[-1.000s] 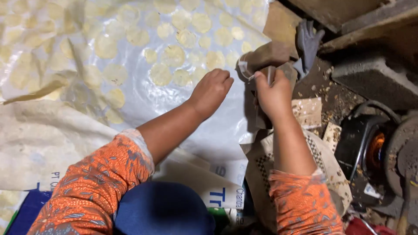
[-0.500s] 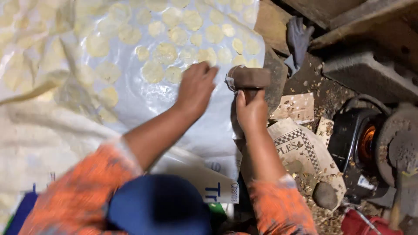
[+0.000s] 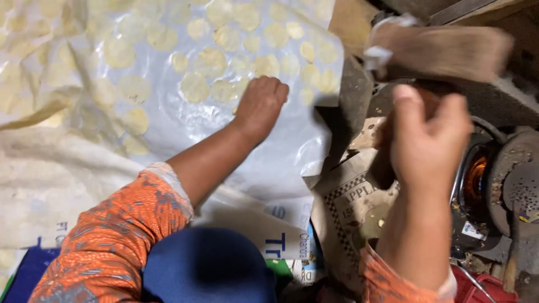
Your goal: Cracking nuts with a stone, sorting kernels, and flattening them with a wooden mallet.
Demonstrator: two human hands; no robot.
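Note:
My left hand [image 3: 261, 104] rests as a closed fist on a clear plastic sheet [image 3: 281, 163], knuckles down among several pale yellow round discs [image 3: 193, 87] laid out on it. My right hand [image 3: 426, 140] is raised on the right, fingers curled around the dark lower part of a brown wooden tool [image 3: 443, 50]. The tool is blurred, with a bit of white material at its left end. Both arms wear orange patterned sleeves [image 3: 118, 235].
A dark stove with an orange glow [image 3: 477, 179] sits at the right, with a perforated metal skimmer [image 3: 522, 191] beside it. Printed paper sacks [image 3: 348, 196] lie under my right arm. A blue rounded shape [image 3: 208, 264] fills the bottom centre. A red object [image 3: 485, 286] is bottom right.
My right hand has lifted up and to the right, taking the wooden tool off the sheet's edge. My left hand has curled into a fist and stayed on the sheet.

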